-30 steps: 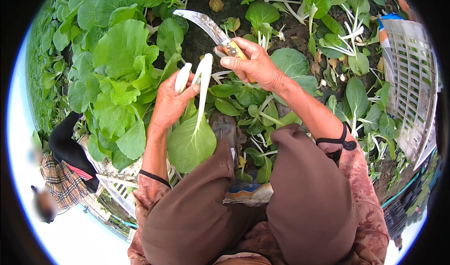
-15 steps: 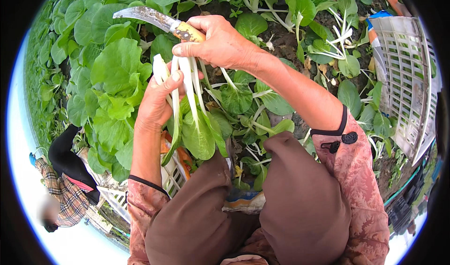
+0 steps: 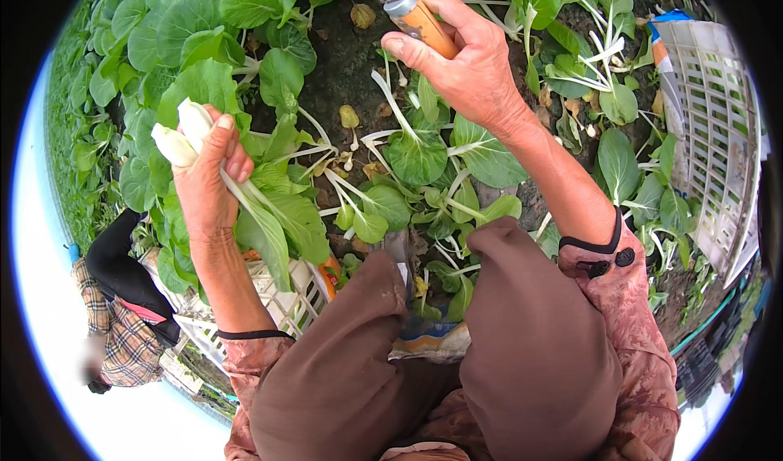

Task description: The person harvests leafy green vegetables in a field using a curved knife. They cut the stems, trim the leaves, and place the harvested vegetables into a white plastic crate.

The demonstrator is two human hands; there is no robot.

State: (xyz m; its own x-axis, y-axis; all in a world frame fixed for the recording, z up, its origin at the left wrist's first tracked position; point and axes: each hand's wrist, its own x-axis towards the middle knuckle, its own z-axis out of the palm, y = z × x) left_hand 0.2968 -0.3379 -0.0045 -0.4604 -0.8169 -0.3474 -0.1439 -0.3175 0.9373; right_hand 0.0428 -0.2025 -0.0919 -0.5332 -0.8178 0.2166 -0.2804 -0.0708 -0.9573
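Note:
My left hand (image 3: 210, 175) is closed around pale-stemmed leafy greens that look like bok choy (image 3: 193, 124). Their white cut ends stick up past my thumb, and the green leaves hang below the fist. Up and to the right, my right hand (image 3: 477, 73) grips a knife (image 3: 427, 25) by its worn yellow-orange wooden handle. The blade points to the upper left and runs out of the picture. Between the two hands, trimmed leaves (image 3: 371, 208) with white stalks lie on the dark soil.
Rows of growing greens (image 3: 175, 33) fill the left and far side. A white plastic crate (image 3: 705, 126) stands at the right; another crate (image 3: 281, 298) is beside my left knee. At the far left a person in a plaid shirt (image 3: 122, 330) bends over.
My hands have moved apart, the left one leftward with the bok choy, the right one rightward with the knife. Leaf stalks pinched by my right hand earlier are no longer in it.

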